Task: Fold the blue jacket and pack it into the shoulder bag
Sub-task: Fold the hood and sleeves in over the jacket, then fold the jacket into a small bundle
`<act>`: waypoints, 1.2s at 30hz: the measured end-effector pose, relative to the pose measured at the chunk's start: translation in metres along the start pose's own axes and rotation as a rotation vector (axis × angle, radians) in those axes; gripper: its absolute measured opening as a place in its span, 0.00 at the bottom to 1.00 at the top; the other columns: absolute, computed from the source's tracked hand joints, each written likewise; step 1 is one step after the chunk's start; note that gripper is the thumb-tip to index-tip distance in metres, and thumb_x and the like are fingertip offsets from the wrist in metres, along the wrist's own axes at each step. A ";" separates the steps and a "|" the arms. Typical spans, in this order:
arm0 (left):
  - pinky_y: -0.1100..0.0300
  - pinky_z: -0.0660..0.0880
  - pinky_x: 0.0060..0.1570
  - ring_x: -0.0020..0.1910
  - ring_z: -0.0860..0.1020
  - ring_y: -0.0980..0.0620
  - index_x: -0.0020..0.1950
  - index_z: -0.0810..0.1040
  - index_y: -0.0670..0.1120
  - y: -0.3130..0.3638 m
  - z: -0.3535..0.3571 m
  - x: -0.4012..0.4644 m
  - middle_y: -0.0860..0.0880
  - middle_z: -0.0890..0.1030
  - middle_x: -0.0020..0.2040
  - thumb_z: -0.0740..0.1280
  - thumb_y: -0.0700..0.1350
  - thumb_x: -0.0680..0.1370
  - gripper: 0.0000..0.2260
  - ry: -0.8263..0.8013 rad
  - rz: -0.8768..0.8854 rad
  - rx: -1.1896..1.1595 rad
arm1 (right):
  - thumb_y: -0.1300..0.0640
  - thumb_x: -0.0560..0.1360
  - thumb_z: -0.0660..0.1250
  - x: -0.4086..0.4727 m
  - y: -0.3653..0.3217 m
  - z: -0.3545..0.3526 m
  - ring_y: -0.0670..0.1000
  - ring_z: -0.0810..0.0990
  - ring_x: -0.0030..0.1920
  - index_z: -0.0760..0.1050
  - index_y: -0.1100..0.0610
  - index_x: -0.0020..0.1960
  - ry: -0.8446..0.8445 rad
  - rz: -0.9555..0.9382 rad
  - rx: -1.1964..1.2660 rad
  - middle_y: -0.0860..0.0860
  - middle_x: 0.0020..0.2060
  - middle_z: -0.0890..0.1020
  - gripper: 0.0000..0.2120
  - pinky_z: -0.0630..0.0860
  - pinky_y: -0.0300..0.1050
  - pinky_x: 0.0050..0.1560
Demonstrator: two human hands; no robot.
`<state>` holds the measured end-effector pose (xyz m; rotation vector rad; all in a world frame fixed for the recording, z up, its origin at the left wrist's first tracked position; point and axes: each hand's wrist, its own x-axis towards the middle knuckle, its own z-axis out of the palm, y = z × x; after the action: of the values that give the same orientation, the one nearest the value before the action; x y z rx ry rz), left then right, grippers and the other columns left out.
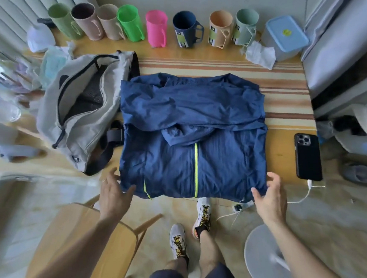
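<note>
Jacket (191,135) lies flat in the middle of the bench (291,97), already folded in at the sides with both sleeves crossed over its far half, so it forms a rough square. Its yellow zip (195,168) runs near-to-far, and that is its remaining long axis. The near hem hangs at the bench's near edge, right in front of the person.

Both hands sit at that hem, one at each near corner. The left hand (113,193) has its fingers spread and released, just touching the left corner. The right hand (270,196) curls loosely over the right corner, fingers open, not yet pinching cloth as far as I can tell. Each hand is about equally close to its own corner. My guess is the next move lifts the hem and carries it away toward the collar, halving the square across the zip.

The bag (81,109) lies just left of the jacket, touching it, with its zip open and mouth facing up, so the left hand is the nearer one for packing.

A phone (308,156) on a cable rests right of the jacket. A row of cups (156,30) and a lidded box (285,37) line the far edge. A wooden chair (86,241) and a fan base (267,257) stand on the floor nearby.
</note>
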<state>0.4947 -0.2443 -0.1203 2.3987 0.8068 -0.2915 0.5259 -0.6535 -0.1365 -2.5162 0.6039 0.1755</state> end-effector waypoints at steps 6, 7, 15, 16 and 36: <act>0.52 0.76 0.41 0.42 0.80 0.43 0.52 0.83 0.42 0.004 0.000 -0.004 0.42 0.85 0.45 0.73 0.48 0.77 0.10 -0.202 -0.249 -0.104 | 0.52 0.70 0.78 0.002 0.003 0.010 0.58 0.82 0.40 0.80 0.58 0.40 -0.192 0.397 0.105 0.53 0.34 0.83 0.11 0.76 0.49 0.44; 0.54 0.74 0.37 0.39 0.78 0.47 0.54 0.83 0.41 0.001 0.002 -0.006 0.42 0.84 0.46 0.74 0.48 0.77 0.12 -0.233 -0.267 -0.125 | 0.52 0.70 0.78 0.000 0.008 0.014 0.58 0.82 0.41 0.80 0.56 0.39 -0.241 0.421 0.122 0.54 0.35 0.84 0.10 0.77 0.50 0.46; 0.54 0.75 0.48 0.53 0.81 0.45 0.60 0.76 0.46 -0.015 -0.022 -0.015 0.44 0.83 0.55 0.67 0.44 0.82 0.07 -0.372 -0.217 -0.321 | 0.54 0.79 0.69 -0.009 0.031 -0.013 0.59 0.81 0.51 0.79 0.64 0.54 -0.305 0.455 0.435 0.63 0.54 0.84 0.12 0.74 0.52 0.57; 0.57 0.75 0.46 0.52 0.82 0.47 0.60 0.76 0.46 -0.015 -0.032 -0.018 0.45 0.84 0.54 0.66 0.44 0.83 0.07 -0.381 -0.190 -0.358 | 0.52 0.79 0.68 -0.010 0.032 -0.020 0.60 0.81 0.52 0.77 0.63 0.54 -0.295 0.474 0.491 0.64 0.57 0.83 0.13 0.74 0.54 0.61; 0.58 0.79 0.47 0.64 0.80 0.39 0.77 0.67 0.47 0.173 -0.115 0.151 0.39 0.77 0.71 0.61 0.32 0.82 0.24 -0.179 -0.165 -0.771 | 0.64 0.76 0.70 0.189 -0.153 -0.096 0.53 0.74 0.68 0.64 0.50 0.75 -0.233 0.023 0.565 0.53 0.69 0.73 0.31 0.72 0.43 0.57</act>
<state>0.7223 -0.2146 -0.0048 1.5708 0.8404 -0.2035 0.7641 -0.6617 -0.0285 -1.9119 0.5023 0.2617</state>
